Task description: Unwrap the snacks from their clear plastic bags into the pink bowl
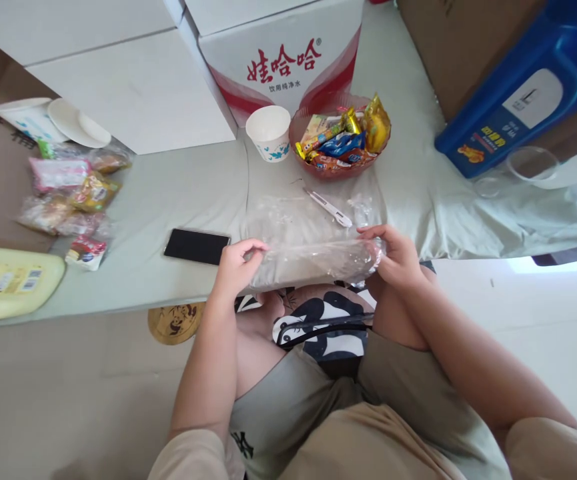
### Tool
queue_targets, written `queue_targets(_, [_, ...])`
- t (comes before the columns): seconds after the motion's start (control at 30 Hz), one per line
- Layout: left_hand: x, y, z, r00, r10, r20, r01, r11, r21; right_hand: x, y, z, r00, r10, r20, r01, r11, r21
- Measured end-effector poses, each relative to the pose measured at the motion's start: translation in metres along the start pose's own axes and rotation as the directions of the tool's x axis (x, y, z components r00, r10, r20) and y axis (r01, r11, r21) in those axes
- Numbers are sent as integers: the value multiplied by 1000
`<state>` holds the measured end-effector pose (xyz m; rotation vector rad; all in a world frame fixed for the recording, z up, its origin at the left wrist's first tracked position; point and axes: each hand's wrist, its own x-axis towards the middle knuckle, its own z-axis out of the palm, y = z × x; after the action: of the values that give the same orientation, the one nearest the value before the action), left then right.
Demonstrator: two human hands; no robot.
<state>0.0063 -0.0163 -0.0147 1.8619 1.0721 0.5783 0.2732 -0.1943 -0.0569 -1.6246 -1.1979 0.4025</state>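
Note:
A clear plastic bag (313, 260) stretches between my two hands at the front edge of the cloth-covered surface. My left hand (241, 263) pinches its left end between thumb and fingers. At the other end, my right hand (393, 253) is closed on the crumpled plastic, its index finger reaching forward along it. Just beyond the right fingertips lies a white utility knife (328, 208), partly over the spread plastic. A black phone (195, 246) lies flat beside my left hand. Behind the bag stand a white paper cup (269, 133) and a reddish bowl (313, 171) of wrapped snacks.
Several wrapped snacks (63, 175) and tipped paper cups (28, 119) lie at the left, near a yellow bottle (13, 280). White boxes (133, 87) and a red-and-white carton (281, 67) form the back. A large blue bottle (513, 93) and a clear cup (531, 165) are at the right.

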Motion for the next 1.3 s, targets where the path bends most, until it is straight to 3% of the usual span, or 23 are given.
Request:
queue_targets(0.1, [0,-3,0,1000,-29,-10,29,999,-33,1,-3,-1,999,-46,-30,42,994,-104])
queue_targets(0.23, [0,0,3,997,-73,28,77,981,-176,2,-10,3,975,-201,91,208,975,-80])
queue_targets(0.3, [-1,1,2,997,-38,65,49,983,-179,1,-13,4,985,-149,90,151,988,-20])
queue_targets(0.43, [0,-3,-1,982,-32,188,40,998,-38,2,-13,3,990,105,-94,-103,994,26])
queue_targets(0.5, [3,-8,0,986,-70,149,80,995,-64,4,-13,2,965,202,-167,-190,978,81])
queue_targets(0.63, [11,-15,12,997,-60,-47,35,912,-409,7,-15,2,928,324,-186,-304,944,129])
queue_targets(0.73, [14,-12,25,987,-103,-124,37,893,-450,7,-16,2,922,351,-166,-345,936,66])
queue_targets(0.93, [13,-6,36,989,-142,-32,129,958,-257,4,-17,1,935,320,-151,-338,934,-117])
queue_targets(1.07, [15,-10,30,993,-107,48,116,958,-264,5,-15,-1,893,401,-205,-424,902,-82])
queue_targets(1.3, [18,-19,22,975,-211,-66,189,950,-248,7,-10,-2,877,434,-205,-444,896,-1])
